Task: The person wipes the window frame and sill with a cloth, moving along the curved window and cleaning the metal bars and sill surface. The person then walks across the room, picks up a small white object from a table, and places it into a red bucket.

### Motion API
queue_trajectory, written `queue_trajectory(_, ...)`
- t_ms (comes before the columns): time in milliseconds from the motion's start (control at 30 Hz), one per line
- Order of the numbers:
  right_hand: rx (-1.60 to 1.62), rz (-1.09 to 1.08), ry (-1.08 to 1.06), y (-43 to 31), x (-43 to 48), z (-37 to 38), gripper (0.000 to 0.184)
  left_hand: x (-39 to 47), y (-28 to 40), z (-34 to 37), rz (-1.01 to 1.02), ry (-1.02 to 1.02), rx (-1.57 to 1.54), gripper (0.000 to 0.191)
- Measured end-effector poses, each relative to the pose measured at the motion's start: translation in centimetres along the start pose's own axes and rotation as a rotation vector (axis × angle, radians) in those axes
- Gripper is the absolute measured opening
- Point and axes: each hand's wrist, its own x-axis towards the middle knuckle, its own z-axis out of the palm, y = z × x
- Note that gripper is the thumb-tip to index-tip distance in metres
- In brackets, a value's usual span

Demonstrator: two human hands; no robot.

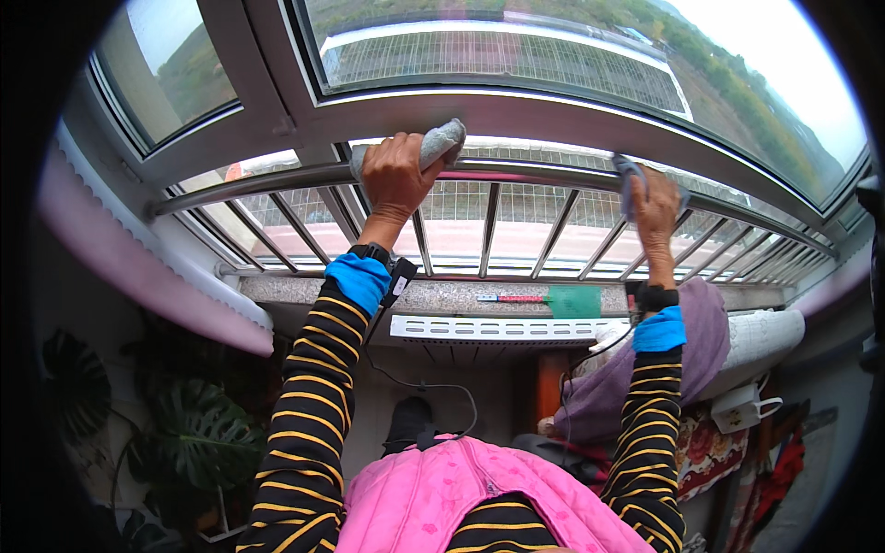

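Note:
My left hand [397,173] grips a folded light grey cloth [443,140] against the top rail [539,174] of a stainless steel window railing. Farther right on the same rail, my right hand [655,204] is closed around a blue-grey cloth [628,177]. Both cloths touch the rail, and parts of them are hidden under my fingers. Beyond the rail stands the window frame [553,117] with its glass panes. Below the railing, a green fly swatter [575,302] with a red handle lies on the stone sill.
A white radiator [498,328] is under the sill. A purple towel [601,401] hangs at the right, near a white paper bag [738,409]. A pink curtain [152,263] and a large-leaved potted plant [200,428] are at the left. Cables run from both wrists.

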Motion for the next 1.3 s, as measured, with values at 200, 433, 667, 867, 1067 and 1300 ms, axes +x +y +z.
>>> queue_trajectory(200,-0.164,0.253,0.027,6.7,-1.0,-1.8,0.042,0.1,0.1,0.1,-0.014,0.016,0.011,0.029)
queue_trajectory(433,0.094,0.003,0.025,-4.1,-0.1,-0.7,0.034,0.2,0.1,0.2,-0.006,0.051,-0.014,0.028)
queue_trajectory(667,0.292,-0.238,-0.163,-20.4,2.0,2.1,0.041,0.2,0.1,0.0,-0.027,0.006,-0.016,0.029)
queue_trajectory(867,0.302,-0.303,-0.272,-21.4,3.3,2.8,0.049,0.2,0.1,-0.2,-0.012,-0.015,-0.026,0.032)
queue_trajectory(1067,0.341,-0.287,-0.200,-18.7,3.1,2.0,0.047,0.2,0.1,-0.4,-0.019,-0.003,-0.033,0.027)
queue_trajectory(1300,0.165,-0.117,-0.019,-6.5,1.4,0.0,0.040,0.2,0.3,-0.2,0.020,0.022,-0.007,0.027)
